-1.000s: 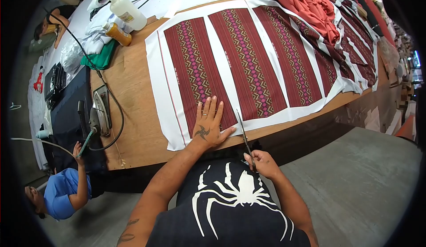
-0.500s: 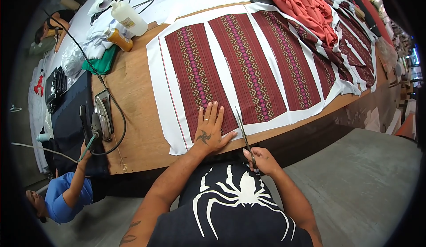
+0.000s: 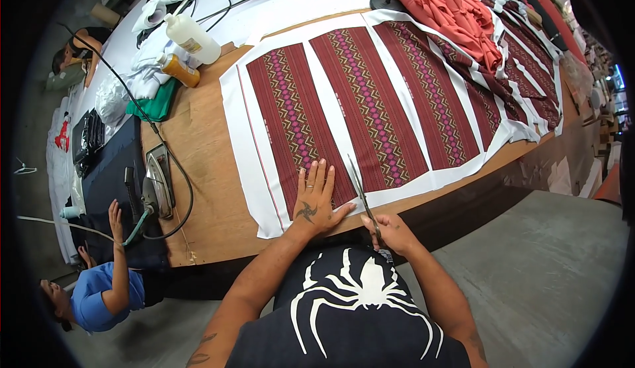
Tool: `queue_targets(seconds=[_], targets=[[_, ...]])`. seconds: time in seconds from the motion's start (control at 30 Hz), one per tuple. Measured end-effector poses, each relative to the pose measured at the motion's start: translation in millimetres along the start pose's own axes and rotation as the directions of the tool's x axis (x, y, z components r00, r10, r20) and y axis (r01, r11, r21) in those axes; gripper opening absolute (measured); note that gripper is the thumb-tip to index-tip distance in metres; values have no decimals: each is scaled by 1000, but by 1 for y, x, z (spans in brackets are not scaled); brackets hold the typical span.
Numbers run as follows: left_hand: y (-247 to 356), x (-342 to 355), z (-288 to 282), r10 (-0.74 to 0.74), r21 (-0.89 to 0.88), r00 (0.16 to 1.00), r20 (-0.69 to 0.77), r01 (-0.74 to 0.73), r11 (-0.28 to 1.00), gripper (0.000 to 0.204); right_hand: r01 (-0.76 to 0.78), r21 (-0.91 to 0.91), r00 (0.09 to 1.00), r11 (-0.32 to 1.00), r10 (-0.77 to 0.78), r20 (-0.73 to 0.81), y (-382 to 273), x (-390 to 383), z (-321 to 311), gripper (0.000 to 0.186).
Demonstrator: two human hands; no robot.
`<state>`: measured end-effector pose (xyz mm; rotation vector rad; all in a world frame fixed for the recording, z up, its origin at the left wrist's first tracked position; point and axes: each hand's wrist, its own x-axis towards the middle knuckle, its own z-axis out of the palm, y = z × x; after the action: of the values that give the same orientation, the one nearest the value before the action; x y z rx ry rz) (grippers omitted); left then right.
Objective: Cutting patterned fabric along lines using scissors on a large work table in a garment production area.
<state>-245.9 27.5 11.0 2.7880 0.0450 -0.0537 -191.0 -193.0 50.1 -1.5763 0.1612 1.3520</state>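
Note:
A long white cloth printed with maroon patterned panels [image 3: 376,123] lies spread over the wooden table [image 3: 204,169]. Flat on its near edge, fingers pointing away from me, rests my left hand [image 3: 317,206]; it is open on the lower end of the leftmost panel and the white gap beside it. My right hand [image 3: 395,234] is closed round the handles of long metal scissors [image 3: 363,192]. Their blades point away from me over the white strip between the first two panels and look slightly parted. The handle loops are partly hidden by my fingers.
An iron [image 3: 159,176] with a hose and cable stands at the left, beside dark cloth [image 3: 112,189]. A co-worker in blue [image 3: 109,292] is there. Farther back are a large white bottle [image 3: 192,39], an orange bottle [image 3: 178,70] and green cloth [image 3: 155,103]. Coral cloth [image 3: 456,20] is heaped at far right.
The co-worker's raised hand has come away from the iron's hose and is spread. My left hand stays flat on the cloth, and the scissors remain in nearly the same place. The view has shifted slightly.

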Motion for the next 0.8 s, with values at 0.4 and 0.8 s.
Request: queue_targets(seconds=[0.4, 0.8], targets=[[-1, 0, -2, -2, 4, 1000, -13, 3, 1000, 97, 63, -35, 998, 997, -63, 7, -15, 14, 2, 51], [-1, 1, 0, -2, -13, 998, -59, 1, 1000, 96, 86, -68, 996, 994, -84, 35, -39, 34, 0, 47]])
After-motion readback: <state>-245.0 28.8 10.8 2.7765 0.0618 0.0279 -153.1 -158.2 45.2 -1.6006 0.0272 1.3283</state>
